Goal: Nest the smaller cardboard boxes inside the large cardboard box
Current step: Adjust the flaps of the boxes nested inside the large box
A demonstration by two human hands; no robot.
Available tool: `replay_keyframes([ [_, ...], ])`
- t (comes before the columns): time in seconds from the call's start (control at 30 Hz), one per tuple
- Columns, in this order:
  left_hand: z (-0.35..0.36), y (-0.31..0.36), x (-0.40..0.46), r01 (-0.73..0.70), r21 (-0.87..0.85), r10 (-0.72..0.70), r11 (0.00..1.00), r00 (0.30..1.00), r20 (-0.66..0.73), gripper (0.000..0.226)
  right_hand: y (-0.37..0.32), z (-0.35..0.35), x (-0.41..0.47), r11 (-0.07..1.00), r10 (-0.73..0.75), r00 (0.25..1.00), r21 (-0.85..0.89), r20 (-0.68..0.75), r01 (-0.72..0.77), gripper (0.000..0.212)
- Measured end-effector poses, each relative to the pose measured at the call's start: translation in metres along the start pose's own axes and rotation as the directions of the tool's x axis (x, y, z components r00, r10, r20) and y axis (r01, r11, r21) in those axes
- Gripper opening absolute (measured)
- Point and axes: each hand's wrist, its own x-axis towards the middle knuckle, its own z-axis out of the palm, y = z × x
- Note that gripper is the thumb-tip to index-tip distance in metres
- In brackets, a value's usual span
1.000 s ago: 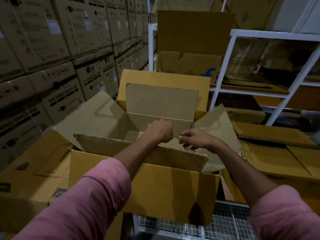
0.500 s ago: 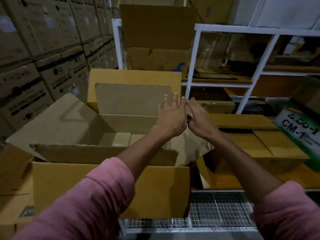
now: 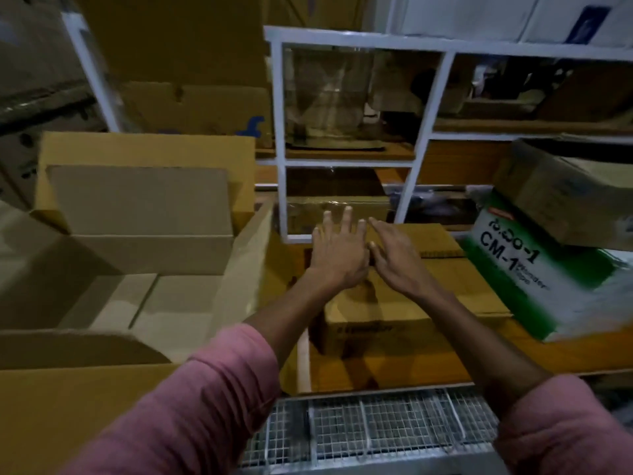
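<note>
— Cardboard everywhere, plain brown and matte. Where is the large cardboard box (image 3: 236, 269)?

— At the left of the view, open at the top, its flaps standing up and splayed outward. Its right wall is a flat corrugated panel just left of the hands. Inside, a smaller cardboard box (image 3: 147, 214) sits against the far wall with its own flap raised, and flat pale flaps (image 3: 171, 296) show on the bottom in front of it.

— And the hands?

— Both reach out to the right of that box. The left hand (image 3: 337, 255) has straight, spread fingers, palm down, grip released, holding nothing. The right hand (image 3: 394, 258) lies just beside it, fingers straight and together, also released. They almost touch at the thumbs. Pink ribbed sleeves (image 3: 212, 399) cover both forearms.

— What lies beneath them?

— A closed small cardboard box (image 3: 404, 313), rectangular, with a dark printed line on its near face, resting on an orange shelf board (image 3: 445, 365). Whether the palms touch its top I cannot tell.

— Further out?

— A white-and-green printed carton (image 3: 534, 269) tilts at the right, with another brown carton (image 3: 575, 204) on it. Behind stands a white metal rack (image 3: 424, 132). Below, near the body, a grey wire mesh panel (image 3: 370, 426).
</note>
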Motion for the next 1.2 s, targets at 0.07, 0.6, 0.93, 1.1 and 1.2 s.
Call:
replay_keyframes([
  [0.07, 0.027, 0.019, 0.013, 0.028, -0.017, -0.027, 0.999, 0.998, 0.065, 0.071, 0.042, 0.000, -0.008, 0.998, 0.052, 0.997, -0.024, 0.058, -0.051, 0.066],
  [0.6, 0.152, -0.002, 0.087, 0.222, -0.001, -0.216, 0.975, 0.948, 0.235, 0.082, 0.195, 0.032, -0.013, 0.898, 0.418, 0.853, -0.281, 0.311, -0.338, 0.083],
  [0.93, 0.187, -0.029, 0.116, 0.370, 0.021, -0.368, 0.929, 0.911, 0.185, 0.083, 0.261, 0.026, 0.006, 0.825, 0.545, 0.789, -0.349, 0.282, -0.445, 0.086],
  [1.1, 0.191, -0.027, 0.113, 0.356, 0.043, -0.358, 0.934, 0.927, 0.110, 0.079, 0.272, 0.026, 0.022, 0.794, 0.573, 0.784, -0.396, 0.238, -0.460, 0.085],
  [1.2, 0.194, -0.027, 0.115, 0.351, 0.066, -0.356, 0.934, 0.931, 0.082, 0.080, 0.276, 0.023, 0.025, 0.795, 0.560, 0.800, -0.409, 0.215, -0.447, 0.082],
])
